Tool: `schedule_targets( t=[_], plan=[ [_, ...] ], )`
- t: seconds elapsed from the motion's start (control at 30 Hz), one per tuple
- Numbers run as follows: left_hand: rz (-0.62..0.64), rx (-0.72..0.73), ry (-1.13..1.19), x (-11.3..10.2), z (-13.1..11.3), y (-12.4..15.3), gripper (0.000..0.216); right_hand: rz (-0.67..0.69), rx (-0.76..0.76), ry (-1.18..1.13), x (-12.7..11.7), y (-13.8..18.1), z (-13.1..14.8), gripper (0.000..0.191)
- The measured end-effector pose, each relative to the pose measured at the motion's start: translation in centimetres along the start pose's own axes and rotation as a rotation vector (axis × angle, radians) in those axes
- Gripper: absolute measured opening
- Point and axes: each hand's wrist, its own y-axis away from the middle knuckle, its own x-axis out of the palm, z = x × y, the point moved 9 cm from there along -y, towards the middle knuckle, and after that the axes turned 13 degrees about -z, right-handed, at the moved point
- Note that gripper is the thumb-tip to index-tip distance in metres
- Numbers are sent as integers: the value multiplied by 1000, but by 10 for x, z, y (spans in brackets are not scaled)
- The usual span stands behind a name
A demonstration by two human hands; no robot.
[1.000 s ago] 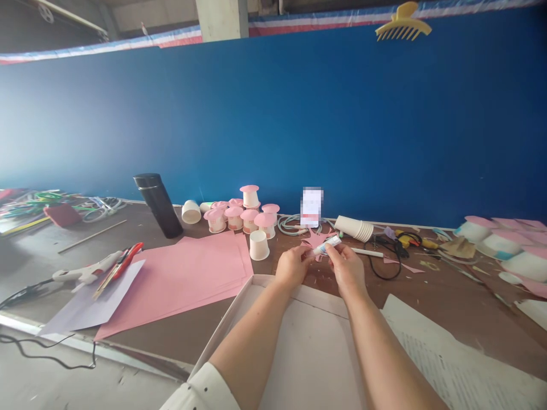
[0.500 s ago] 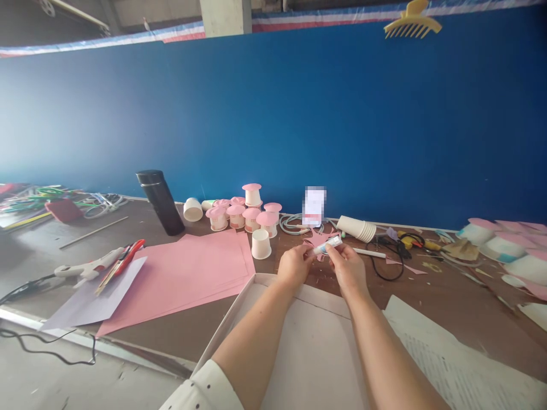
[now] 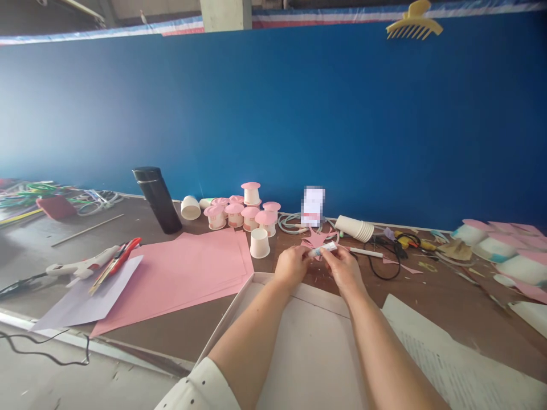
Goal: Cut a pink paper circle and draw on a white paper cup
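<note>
Both hands hold a small white tube with a pale blue label, which looks like a glue stick (image 3: 323, 249), level above the far edge of a shallow white box lid (image 3: 316, 347). My left hand (image 3: 292, 266) pinches its left end. On the right end, the fingers of my right hand (image 3: 344, 269) are closed. Just behind lie pink paper scraps (image 3: 316, 236). To the left stands a plain white paper cup (image 3: 260, 244), in front of several cups with pink paper roofs (image 3: 234, 215).
Pink sheets (image 3: 192, 273), a utility knife (image 3: 114, 265), a glue gun (image 3: 83, 266) and a black flask (image 3: 158, 200) are on the left. Nested cups (image 3: 354, 228), a white stick (image 3: 366, 252) and cables (image 3: 387, 262) lie right. A blue partition (image 3: 273, 114) stands behind.
My right hand has shifted slightly left and covers more of the glue stick's right end. The view has turned a little; the things on the table have not otherwise moved.
</note>
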Motion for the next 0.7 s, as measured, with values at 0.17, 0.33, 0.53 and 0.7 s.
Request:
schedule_targets(
  t=[0.17,0.33,0.53,0.7],
  plan=[
    [-11,21,-49,-1,0,0,16,11,-10,-20,3,0,-1,42],
    [21,1,-52,2,-5,2,18,-23,-9,24,3,-3,-9,44],
    [3,-102,-74,-6,-1,5,44,-313,86,497,-62,-34,-29,41],
    [13,-111,-183,-9,6,5,38,-421,167,654,-109,-43,-30,51]
  ],
)
